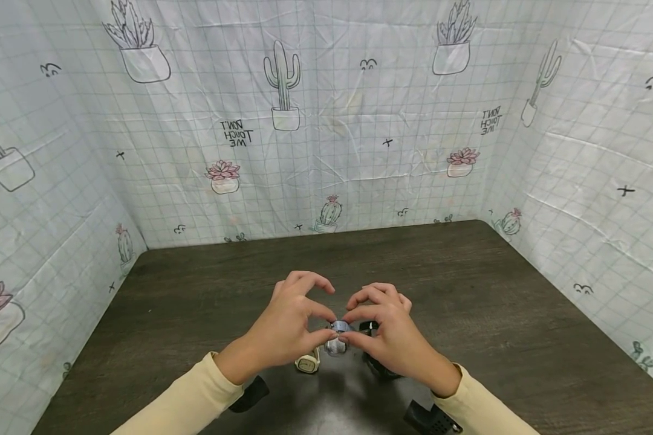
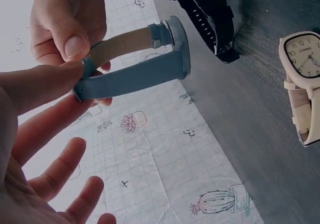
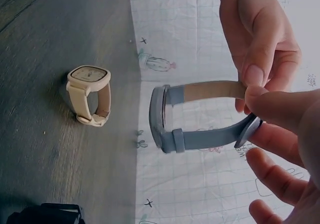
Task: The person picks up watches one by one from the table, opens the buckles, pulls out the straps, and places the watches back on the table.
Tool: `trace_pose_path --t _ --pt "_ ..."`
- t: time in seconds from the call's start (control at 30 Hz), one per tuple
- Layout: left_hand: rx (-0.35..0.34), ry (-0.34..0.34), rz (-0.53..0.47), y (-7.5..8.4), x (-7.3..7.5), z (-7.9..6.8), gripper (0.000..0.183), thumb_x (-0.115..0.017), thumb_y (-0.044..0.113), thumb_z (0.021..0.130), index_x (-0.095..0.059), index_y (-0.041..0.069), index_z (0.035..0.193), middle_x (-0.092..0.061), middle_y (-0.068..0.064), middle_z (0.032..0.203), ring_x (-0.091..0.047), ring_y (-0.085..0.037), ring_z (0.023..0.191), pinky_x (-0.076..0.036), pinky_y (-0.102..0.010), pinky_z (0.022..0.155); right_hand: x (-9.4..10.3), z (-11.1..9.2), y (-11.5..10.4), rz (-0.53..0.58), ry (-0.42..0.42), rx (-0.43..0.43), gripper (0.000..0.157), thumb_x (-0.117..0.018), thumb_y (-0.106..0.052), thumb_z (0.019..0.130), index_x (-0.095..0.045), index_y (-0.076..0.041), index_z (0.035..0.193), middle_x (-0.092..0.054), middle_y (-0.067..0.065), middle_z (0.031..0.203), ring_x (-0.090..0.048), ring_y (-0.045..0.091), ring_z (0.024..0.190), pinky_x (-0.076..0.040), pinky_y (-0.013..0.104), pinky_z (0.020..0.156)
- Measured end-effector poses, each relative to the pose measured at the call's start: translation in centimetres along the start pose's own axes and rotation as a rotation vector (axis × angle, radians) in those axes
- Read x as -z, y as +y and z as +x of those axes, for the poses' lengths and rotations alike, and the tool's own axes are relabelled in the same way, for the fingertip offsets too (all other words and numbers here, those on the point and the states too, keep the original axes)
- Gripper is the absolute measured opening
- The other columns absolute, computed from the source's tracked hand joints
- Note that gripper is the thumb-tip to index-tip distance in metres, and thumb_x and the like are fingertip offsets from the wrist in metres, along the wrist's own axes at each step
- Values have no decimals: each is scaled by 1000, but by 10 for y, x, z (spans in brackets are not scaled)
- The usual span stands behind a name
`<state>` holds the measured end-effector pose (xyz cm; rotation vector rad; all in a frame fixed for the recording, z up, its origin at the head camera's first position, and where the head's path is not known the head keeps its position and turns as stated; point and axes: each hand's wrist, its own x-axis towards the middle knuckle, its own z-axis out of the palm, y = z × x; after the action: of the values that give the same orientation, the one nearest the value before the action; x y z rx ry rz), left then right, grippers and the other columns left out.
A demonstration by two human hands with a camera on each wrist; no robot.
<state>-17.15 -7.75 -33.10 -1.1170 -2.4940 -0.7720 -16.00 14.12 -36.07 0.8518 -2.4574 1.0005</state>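
A wristwatch (image 1: 335, 346) with a blue-grey strap is held up between both hands, its case hanging toward the table. My left hand (image 1: 289, 326) pinches one strap end between thumb and index finger. The thumb and index finger of my right hand (image 1: 394, 332) grip the strap close beside it. In the left wrist view the strap (image 2: 132, 76) forms a loop, its two ends meeting at the fingertips. The right wrist view shows the strap's tan lining (image 3: 212, 91) and the case (image 3: 157, 116) edge-on. Where the ends meet is partly hidden by the fingers.
A cream watch (image 1: 307, 364) with a squarish dial stands on the dark wooden table (image 1: 196, 302), left of the held watch. A black watch (image 2: 210, 19) lies on the other side, partly under my right hand. A cactus-print cloth (image 1: 326, 169) surrounds the table's back and sides.
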Motion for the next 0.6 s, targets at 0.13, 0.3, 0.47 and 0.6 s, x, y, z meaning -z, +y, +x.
trace_pose_path --t 0.13,0.3,0.47,0.6 --pt "16 -35 19 2 2 1 8 -83 27 78 -78 25 84 -56 4 122 -42 -23 123 -34 -62 100 1 1 -1 -11 2 19 16 -86 -21 71 -76 -29 81 -61 -9 102 -42 21 116 -18 58 88" --pt "-11 -79 58 6 5 6 2 -77 26 83 -77 27 85 -56 3 124 -41 -23 122 -34 -59 99 3 2 -2 -33 -14 32 16 -87 -22 68 -76 -28 78 -61 -8 103 -41 24 118 -17 61 89" --pt "-43 -150 114 9 7 10 3 -79 27 82 -76 27 82 -56 1 126 -40 -25 123 -34 -56 98 2 2 -2 -44 -48 48 14 -87 -22 69 -77 -28 75 -61 -7 103 -40 29 120 -15 61 90" --pt "-43 -205 127 11 8 13 3 -78 28 83 -77 26 85 -55 1 128 -38 -26 126 -32 -55 101 2 3 -2 -53 -52 63 14 -87 -22 68 -77 -28 76 -61 -7 103 -39 30 119 -15 62 89"
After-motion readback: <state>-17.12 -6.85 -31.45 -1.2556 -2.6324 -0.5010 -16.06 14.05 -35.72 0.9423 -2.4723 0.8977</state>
